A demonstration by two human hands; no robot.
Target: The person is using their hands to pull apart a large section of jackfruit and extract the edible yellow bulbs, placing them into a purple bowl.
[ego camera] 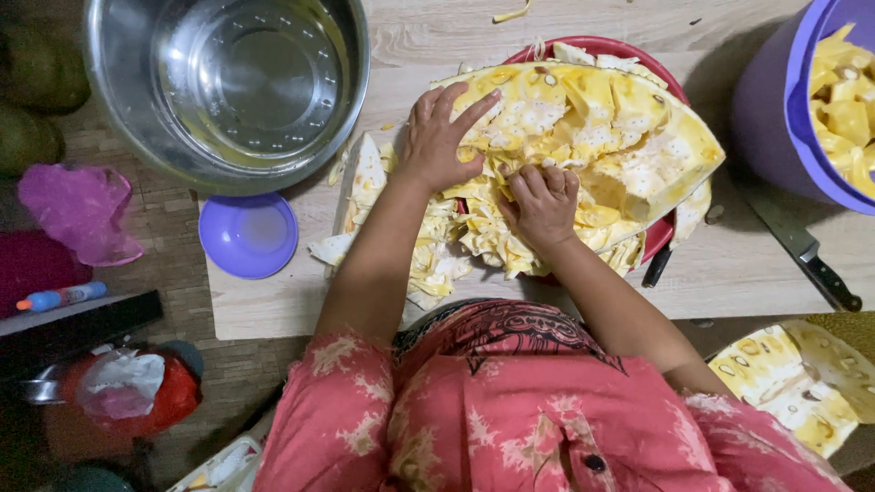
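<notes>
A person in a red patterned garment is working a large cut jackfruit section [583, 137] that is lying across a red tray [661, 232] on a pale wooden worktop [729, 273]. The left hand [437, 141] is resting flat on the fruit's near-left end, its fingers [474, 109] spread wide over the yellow flesh. The right hand [544, 205] is digging into the fibrous middle just beside it, its fingers [533, 187] curled and pressed together, gripping a clump of pale strands. Torn rags and rind scraps [437, 260] are piling up below the hands at the worktop's near edge. A steel bowl [228, 87] is sitting at upper left, with a small purple lid [248, 234] just below it. A purple bucket [775, 118] holding yellow fruit pieces is standing at the right edge, and a black-handled knife [807, 255] is lying on the worktop beneath it. Another jackfruit piece [793, 374] is lying at lower right.
</notes>
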